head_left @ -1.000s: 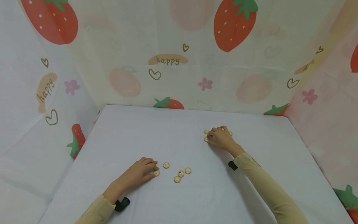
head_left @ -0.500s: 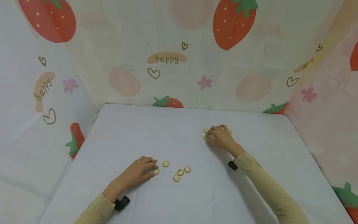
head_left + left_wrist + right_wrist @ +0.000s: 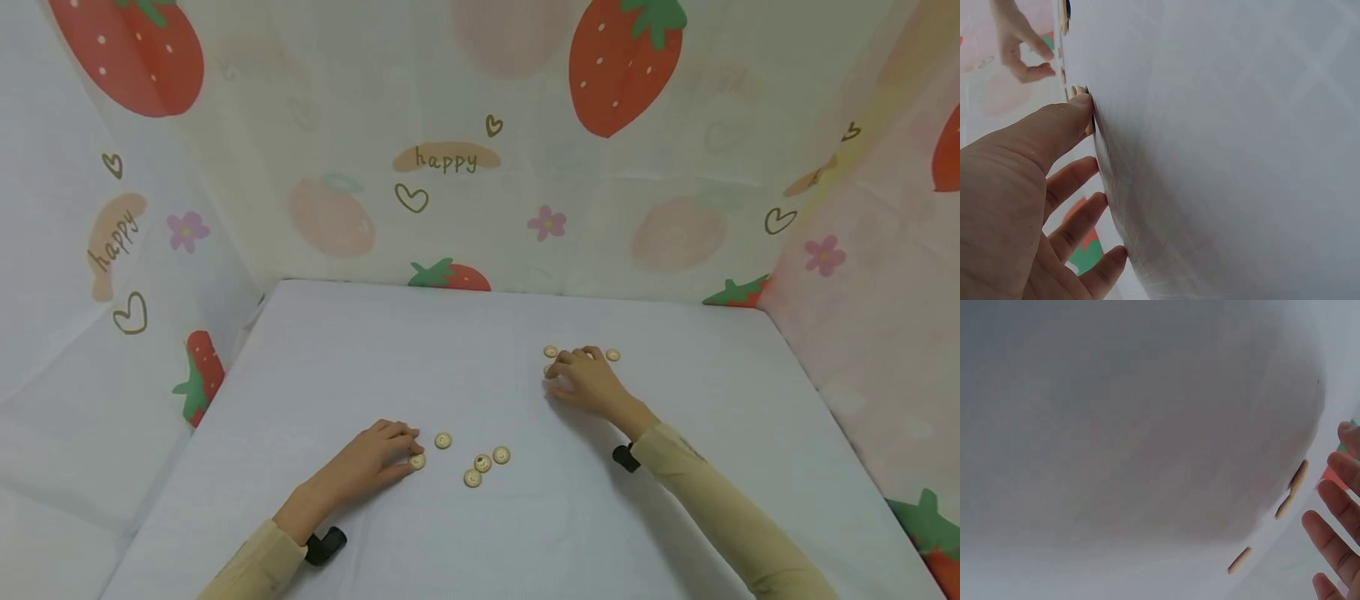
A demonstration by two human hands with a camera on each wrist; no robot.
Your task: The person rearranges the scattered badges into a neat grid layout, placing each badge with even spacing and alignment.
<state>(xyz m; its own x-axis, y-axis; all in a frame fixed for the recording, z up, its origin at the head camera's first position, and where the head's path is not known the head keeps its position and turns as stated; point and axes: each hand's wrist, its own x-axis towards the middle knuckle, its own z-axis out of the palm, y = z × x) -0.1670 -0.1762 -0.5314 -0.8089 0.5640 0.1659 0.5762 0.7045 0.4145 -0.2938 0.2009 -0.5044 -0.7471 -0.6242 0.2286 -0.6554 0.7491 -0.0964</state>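
Observation:
Pale wooden buttons lie on a white table. My left hand [image 3: 367, 458] rests on the table at left-centre, thumb and index finger pinching a button [image 3: 417, 462] at its edges; the left wrist view shows the thumb [image 3: 1063, 128] against it. Just beyond that one lies a separate button [image 3: 443, 441]. My right hand [image 3: 592, 382] is over the far right group, its fingers [image 3: 1329, 537] spread and apart from the buttons [image 3: 1239, 560] in the right wrist view. One button [image 3: 551, 352] shows beyond its fingertips, another [image 3: 612, 355] to its right; some are partly hidden beneath the hand.
Between the hands lie three more buttons, one dark-marked button [image 3: 482, 463] touching the nearer button [image 3: 472, 478], with another button [image 3: 501, 455] at their right. The white tabletop [image 3: 375, 350] meets a strawberry-print cloth wall [image 3: 450, 225] at its back edge.
My right hand has come off the button near its thumb and drawn slightly towards me, showing more of the right-hand button. The left hand stays at its button.

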